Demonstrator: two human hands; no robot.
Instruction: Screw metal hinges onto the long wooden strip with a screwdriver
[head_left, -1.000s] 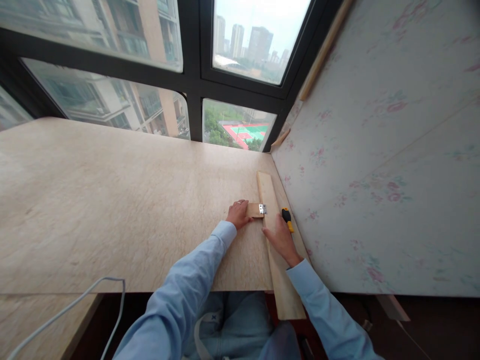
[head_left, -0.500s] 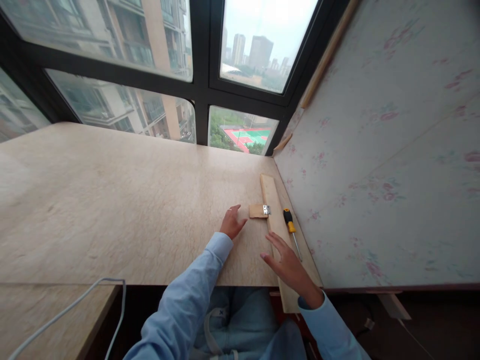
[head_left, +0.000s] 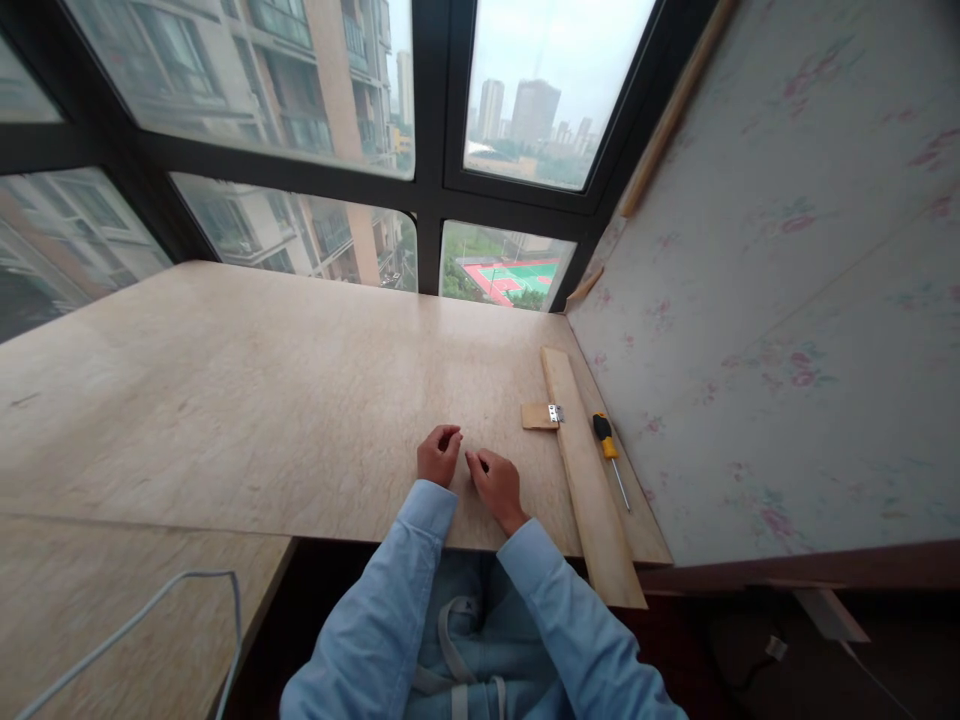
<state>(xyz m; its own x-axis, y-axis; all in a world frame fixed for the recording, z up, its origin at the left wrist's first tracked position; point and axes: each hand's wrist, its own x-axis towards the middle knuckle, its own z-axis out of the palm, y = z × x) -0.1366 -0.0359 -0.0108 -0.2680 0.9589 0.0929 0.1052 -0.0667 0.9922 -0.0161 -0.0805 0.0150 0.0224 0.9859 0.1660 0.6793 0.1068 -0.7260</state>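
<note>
My left hand (head_left: 438, 456) is loosely curled just above the stone ledge, thumb and fingertips drawn together, with nothing visible in it. Close beside it, my right hand (head_left: 496, 486) is curled the same way and also looks bare. A small gap separates the two. To their right lies a long wooden board (head_left: 588, 470), its near end jutting past the ledge's front edge. A small wooden block (head_left: 536, 416) sits against the board's left side, joined to it by a metal hinge (head_left: 554, 413). Beyond the board rests a screwdriver (head_left: 606, 437) with a black and yellow handle.
The pale stone ledge (head_left: 262, 400) runs back to dark-framed windows (head_left: 430, 200). A flower-patterned wall (head_left: 750, 300) bounds the right side. At lower left, a white cable (head_left: 180, 577) loops over a lower surface (head_left: 97, 600).
Both hands have moved away from the block and board, drawn together in front of me, and curled closed. The view has shifted, while the board, block and screwdriver stay in place.
</note>
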